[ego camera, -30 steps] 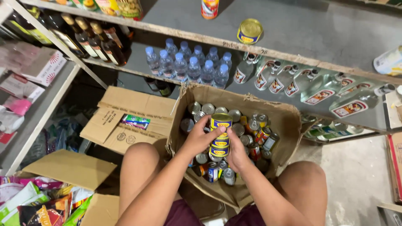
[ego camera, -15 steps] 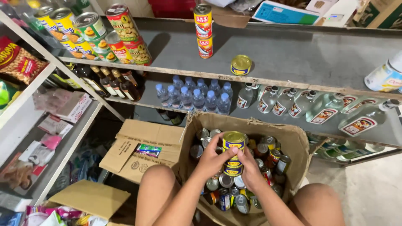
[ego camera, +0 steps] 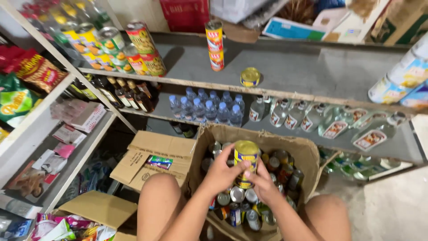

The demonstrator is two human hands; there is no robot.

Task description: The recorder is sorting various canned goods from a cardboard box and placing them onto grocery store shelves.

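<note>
My left hand point(ego camera: 221, 172) and my right hand point(ego camera: 263, 182) together clasp a short stack of yellow-labelled tins point(ego camera: 246, 163), lifted above an open cardboard box point(ego camera: 307, 154) that stands between my knees. The box holds several more tins point(ego camera: 243, 209) of mixed colours. The left hand grips the stack from the left side, the right hand from the lower right. On the grey shelf point(ego camera: 303, 71) ahead, a single flat yellow tin point(ego camera: 250, 76) lies alone, and two red-and-yellow cans point(ego camera: 215, 44) stand stacked behind it.
Large labelled cans point(ego camera: 133, 47) are stacked at the shelf's left end. Below it stand small water bottles point(ego camera: 209, 107), dark bottles point(ego camera: 125, 93) and clear flat bottles point(ego camera: 330, 122). An open empty carton point(ego camera: 151, 156) lies left of my knee; snack packets point(ego camera: 26, 76) fill the left rack.
Both hands have raised the stack of yellow tins up out of the box. The view has tilted upward, showing more of the grey shelf.
</note>
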